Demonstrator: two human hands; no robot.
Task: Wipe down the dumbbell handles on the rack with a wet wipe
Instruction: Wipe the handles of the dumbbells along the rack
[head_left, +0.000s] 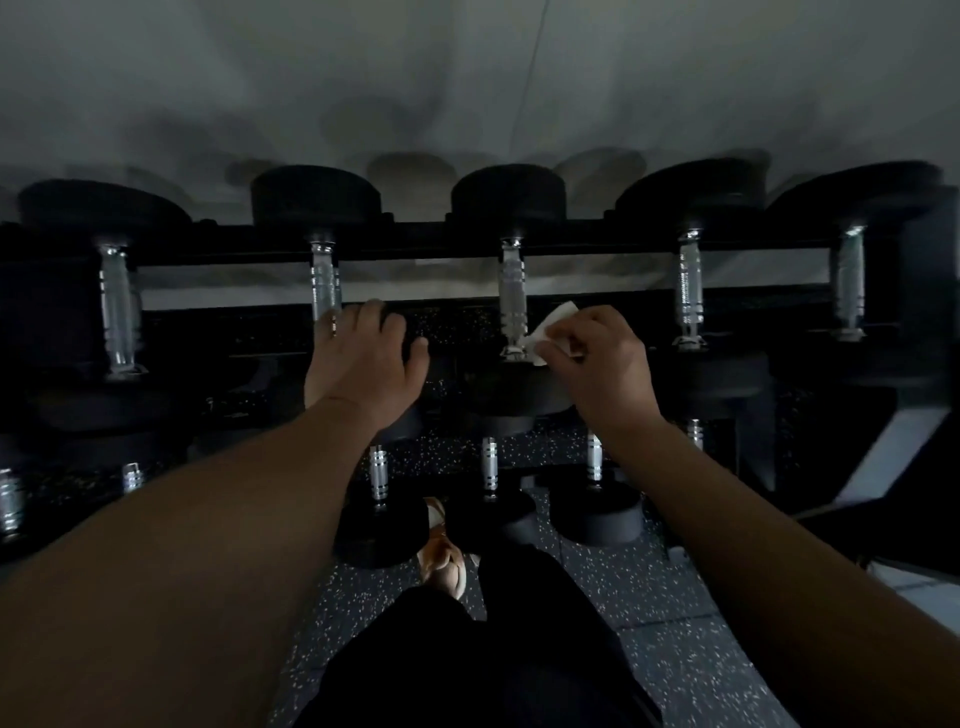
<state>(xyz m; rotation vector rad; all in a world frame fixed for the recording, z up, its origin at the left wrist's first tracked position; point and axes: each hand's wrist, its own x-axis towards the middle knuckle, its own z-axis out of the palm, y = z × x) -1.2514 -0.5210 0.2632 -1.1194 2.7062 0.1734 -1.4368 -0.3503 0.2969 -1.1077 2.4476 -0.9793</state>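
The wipe (553, 332), a small white crumpled sheet, sits right beside the lower end of the middle handle (512, 299) on the top row of the rack (415, 236). It's pinched in the right hand (597, 358), fingers curled round it, so that a flap of it pokes out toward the metal. Whether the wipe is actually touching the handle I can't quite say; it looks just beside it, down near where the handle meets the black weight.

Now the left hand (363, 358): fingers loosely spread and bent, draped over the front rail of the rack, just beside the handle to the left (326, 283). It holds nothing. My read is that it's there to steady the person leaning in over the rack.

Five handles run along this top row, all chrome and ribbed, each lying front to back with black weights at both ends, so each grip is open to a hand from above. A lower row (488, 462) shows shorter handles beneath the arms.

Further out: speckled rubber floor (675, 649), dark trousers (467, 665), a light shoe (447, 556), and a pale wall (467, 78) behind. The light is dim, so which handles are already wiped can't be told.
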